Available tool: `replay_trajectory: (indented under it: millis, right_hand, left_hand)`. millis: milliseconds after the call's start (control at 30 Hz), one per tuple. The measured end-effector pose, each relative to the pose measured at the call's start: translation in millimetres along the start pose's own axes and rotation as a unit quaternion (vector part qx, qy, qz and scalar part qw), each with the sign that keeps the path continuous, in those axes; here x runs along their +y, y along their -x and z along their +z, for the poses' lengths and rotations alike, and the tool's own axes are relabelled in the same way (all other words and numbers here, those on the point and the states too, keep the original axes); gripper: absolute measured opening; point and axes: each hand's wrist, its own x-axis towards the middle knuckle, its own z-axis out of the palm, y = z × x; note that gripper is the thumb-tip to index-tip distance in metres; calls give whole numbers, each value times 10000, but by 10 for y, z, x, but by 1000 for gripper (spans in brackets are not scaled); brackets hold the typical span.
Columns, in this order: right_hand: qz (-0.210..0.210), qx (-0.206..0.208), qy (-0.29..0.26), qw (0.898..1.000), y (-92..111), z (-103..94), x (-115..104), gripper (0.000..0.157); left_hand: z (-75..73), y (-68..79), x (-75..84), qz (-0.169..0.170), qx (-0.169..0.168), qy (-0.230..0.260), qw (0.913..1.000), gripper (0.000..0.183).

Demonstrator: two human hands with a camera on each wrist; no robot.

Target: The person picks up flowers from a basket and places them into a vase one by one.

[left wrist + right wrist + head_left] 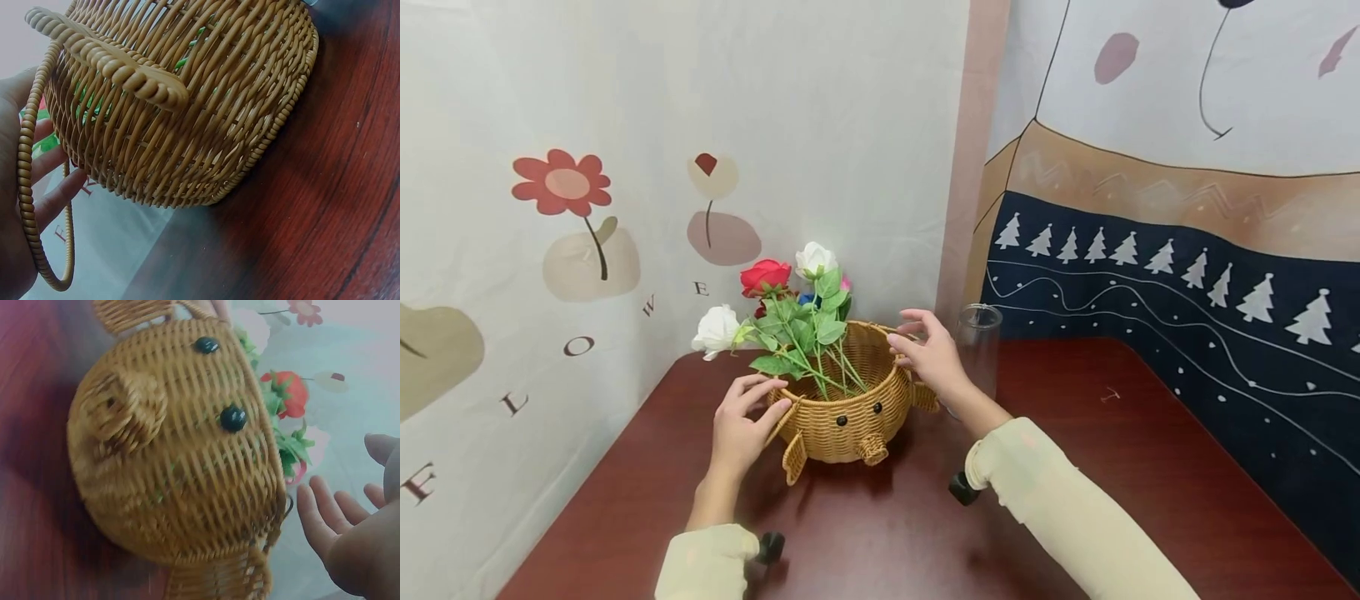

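Observation:
A tan wicker basket (pixel 827 437), shaped like a pig with black eyes, a woven snout and ears, stands on the table. Artificial roses with green leaves lean out of it, among them a red rose (pixel 765 277) and a white rose (pixel 716 330). My left hand (pixel 737 423) is at the left rim, its lightly bent fingers touching the wicker beside the basket's loop handle (pixel 26 165), which hangs outward across the palm in the left wrist view. At the right rim hovers my right hand (pixel 932 357), fingers loose and apart from the wicker in the right wrist view.
A tall clear glass cylinder (pixel 980 337) stands behind the right hand, close to the basket. The dark red table (pixel 1090 450) backs onto printed cloth hangings, a pale one (pixel 835 125) and a navy one with white trees (pixel 1150 292).

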Motion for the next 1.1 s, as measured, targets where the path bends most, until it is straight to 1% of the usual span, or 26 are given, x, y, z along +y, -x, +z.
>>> replay_trajectory:
  millis: [100, 233, 367, 433, 533, 667, 867, 933, 1100]
  right_hand:
    - [94, -90, -264, 9996, -50, 107, -32, 46]
    - [157, -21, -474, 9988, -131, 271, -48, 45]
    - [197, 54, -347, 9992, -223, 464, -47, 44]
    - [318, 77, -164, 9993, -261, 554, -44, 45]
    - [601, 140, -74, 9981, -308, 656, -36, 46]
    - [1031, 156, -228, 9943, -355, 721, -17, 48]
    - [1510, 87, -261, 9881, -385, 767, 63, 47]
    - [1650, 53, -315, 9858, -399, 771, 91, 49]
    - [1984, -162, -346, 9794, -431, 801, 176, 48]
  left_hand:
    - [-10, -1, -15, 13, 34, -34, 10000, 25]
    - [-14, -41, 10, 70, 31, 33, 10000, 25]
    - [-29, -55, 21, 84, 47, 111, 9999, 25]
    - [-37, -42, 11, 72, 68, 101, 9999, 25]
    - [-17, -13, -108, 19, 80, 188, 9998, 26]
    - [25, 6, -263, -81, 75, 162, 9998, 26]
    - [32, 12, -251, -182, 25, 77, 9998, 25]
    - [38, 17, -249, -178, 5, 22, 9998, 26]
    - [32, 37, -255, -153, -21, -88, 9998, 26]
